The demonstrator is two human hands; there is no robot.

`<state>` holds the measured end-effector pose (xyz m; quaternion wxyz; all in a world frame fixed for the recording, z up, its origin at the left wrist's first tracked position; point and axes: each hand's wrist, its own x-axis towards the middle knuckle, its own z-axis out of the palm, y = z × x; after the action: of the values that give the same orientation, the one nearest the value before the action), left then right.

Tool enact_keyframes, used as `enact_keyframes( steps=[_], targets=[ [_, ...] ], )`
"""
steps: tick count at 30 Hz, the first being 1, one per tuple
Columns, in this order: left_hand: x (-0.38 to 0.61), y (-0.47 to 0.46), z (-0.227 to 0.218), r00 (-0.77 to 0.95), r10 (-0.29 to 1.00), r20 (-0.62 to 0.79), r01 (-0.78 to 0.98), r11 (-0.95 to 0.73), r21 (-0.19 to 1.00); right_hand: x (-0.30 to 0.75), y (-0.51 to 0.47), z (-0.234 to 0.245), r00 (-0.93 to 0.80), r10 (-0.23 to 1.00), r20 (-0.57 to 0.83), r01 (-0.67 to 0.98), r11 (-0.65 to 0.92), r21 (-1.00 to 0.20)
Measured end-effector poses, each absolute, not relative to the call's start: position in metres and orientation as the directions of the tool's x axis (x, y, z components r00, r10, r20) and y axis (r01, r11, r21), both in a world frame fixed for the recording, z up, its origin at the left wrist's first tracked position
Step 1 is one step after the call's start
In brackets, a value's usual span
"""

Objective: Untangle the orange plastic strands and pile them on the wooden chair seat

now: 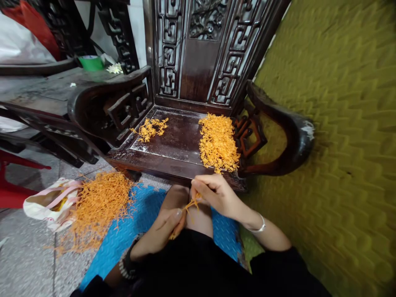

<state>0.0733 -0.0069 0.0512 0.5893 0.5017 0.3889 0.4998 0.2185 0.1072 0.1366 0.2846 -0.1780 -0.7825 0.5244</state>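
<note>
Above my lap, my left hand is closed around a thin orange branching strand, its thumb pressed on top. My right hand pinches the far end of the same strand between thumb and fingers. What the strand is made of, I cannot tell. In front of me on the dark wooden chair seat lie two groups of curly yellow-orange pieces: a dense heap at the right and a small loose cluster at the left. A large pile of straighter orange strands spreads over the floor to my left.
A white bag with pink handles lies open beside the floor pile. Blue foam matting runs under my legs. The chair's curved armrest juts out at right. A dark side table bears a green container. A red stool stands left.
</note>
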Motion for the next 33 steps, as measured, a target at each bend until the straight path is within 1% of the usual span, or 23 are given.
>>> enact_keyframes(
  steps=[2, 4, 6, 7, 9, 10, 11, 12, 13, 14, 15, 16, 17, 18, 19, 20, 21, 22, 23, 25, 26, 28, 33],
  targets=[
    [0.067, -0.012, 0.064, 0.224, 0.973, 0.051, -0.14, -0.02, 0.99, 0.217, 0.099, 0.143, -0.792, 0.583, 0.179, -0.052, 0.228, -0.972],
    [0.063, -0.013, 0.076, 0.229, 0.972, 0.055, -0.11, -0.03, 0.993, 0.21, 0.093, 0.138, -0.763, 0.628, 0.153, -0.114, 0.102, -0.988],
    [0.061, -0.012, 0.08, 0.194, 0.978, 0.072, -0.098, -0.053, 0.994, 0.204, 0.094, 0.131, -0.698, 0.703, 0.14, -0.213, -0.017, -0.977],
    [0.06, -0.012, 0.079, 0.176, 0.981, 0.078, -0.097, -0.062, 0.993, 0.203, 0.097, 0.129, -0.665, 0.735, 0.13, -0.306, -0.109, -0.946],
    [0.056, -0.015, 0.072, 0.136, 0.988, 0.075, -0.113, -0.06, 0.992, 0.212, 0.112, 0.135, -0.625, 0.773, 0.106, -0.518, -0.31, -0.797],
    [0.054, -0.018, 0.065, 0.097, 0.993, 0.059, -0.133, -0.046, 0.99, 0.22, 0.121, 0.142, -0.617, 0.781, 0.1, -0.632, -0.415, -0.655],
    [0.051, -0.021, 0.059, 0.043, 0.999, 0.031, -0.159, -0.024, 0.987, 0.231, 0.13, 0.152, -0.603, 0.789, 0.115, -0.705, -0.46, -0.54],
    [0.047, -0.024, 0.052, -0.023, 1.0, -0.005, -0.181, 0.0, 0.983, 0.242, 0.138, 0.162, -0.596, 0.792, 0.13, -0.739, -0.478, -0.475],
    [0.043, -0.026, 0.047, -0.082, 0.996, -0.038, -0.193, 0.021, 0.981, 0.251, 0.145, 0.172, -0.52, 0.834, 0.184, -0.847, -0.474, -0.242],
    [0.039, -0.028, 0.043, -0.126, 0.99, -0.064, -0.188, 0.039, 0.981, 0.258, 0.15, 0.179, -0.353, 0.909, 0.223, -0.934, -0.327, -0.147],
    [0.036, -0.028, 0.04, -0.151, 0.985, -0.082, -0.169, 0.056, 0.984, 0.26, 0.155, 0.182, -0.228, 0.946, 0.231, -0.954, -0.17, -0.246],
    [0.033, -0.027, 0.039, -0.163, 0.983, -0.087, -0.145, 0.063, 0.987, 0.259, 0.159, 0.181, -0.096, 0.956, 0.278, -0.925, 0.017, -0.38],
    [0.03, -0.024, 0.038, -0.17, 0.982, -0.082, -0.122, 0.062, 0.991, 0.254, 0.166, 0.176, -0.01, 0.933, 0.36, -0.796, 0.211, -0.568],
    [0.027, -0.021, 0.037, -0.178, 0.981, -0.08, -0.107, 0.062, 0.992, 0.248, 0.176, 0.167, 0.017, 0.894, 0.447, -0.59, 0.37, -0.718],
    [0.024, -0.017, 0.036, -0.19, 0.978, -0.082, -0.098, 0.064, 0.993, 0.241, 0.19, 0.155, 0.004, 0.846, 0.533, -0.356, 0.499, -0.79],
    [0.021, -0.013, 0.033, -0.207, 0.974, -0.087, -0.09, 0.069, 0.994, 0.236, 0.207, 0.141, -0.029, 0.811, 0.584, -0.134, 0.576, -0.806],
    [0.015, -0.01, 0.028, -0.227, 0.97, -0.091, -0.073, 0.076, 0.994, 0.232, 0.226, 0.127, -0.066, 0.805, 0.59, 0.102, 0.594, -0.798],
    [0.008, -0.007, 0.022, -0.26, 0.961, -0.096, -0.035, 0.09, 0.995, 0.231, 0.247, 0.112, -0.118, 0.811, 0.572, 0.367, 0.571, -0.734],
    [-0.001, -0.005, 0.014, -0.317, 0.942, -0.107, 0.04, 0.126, 0.991, 0.233, 0.268, 0.099, -0.189, 0.832, 0.522, 0.592, 0.521, -0.616],
    [-0.028, -0.001, -0.006, -0.493, 0.864, -0.103, 0.238, 0.247, 0.939, 0.239, 0.301, 0.075, -0.2, 0.866, 0.458, 0.774, 0.426, -0.468],
    [-0.044, 0.0, -0.016, -0.612, 0.786, -0.087, 0.35, 0.369, 0.861, 0.243, 0.312, 0.065, -0.197, 0.884, 0.425, 0.839, 0.376, -0.393],
    [-0.079, 0.002, -0.038, -0.725, 0.685, -0.068, 0.39, 0.49, 0.78, 0.248, 0.323, 0.044, -0.179, 0.908, 0.378, 0.903, 0.304, -0.305],
    [-0.146, 0.01, -0.073, -0.91, 0.414, -0.011, 0.322, 0.725, 0.609, 0.25, 0.322, 0.003, -0.208, 0.911, 0.357, 0.916, 0.309, -0.255]
  ],
)
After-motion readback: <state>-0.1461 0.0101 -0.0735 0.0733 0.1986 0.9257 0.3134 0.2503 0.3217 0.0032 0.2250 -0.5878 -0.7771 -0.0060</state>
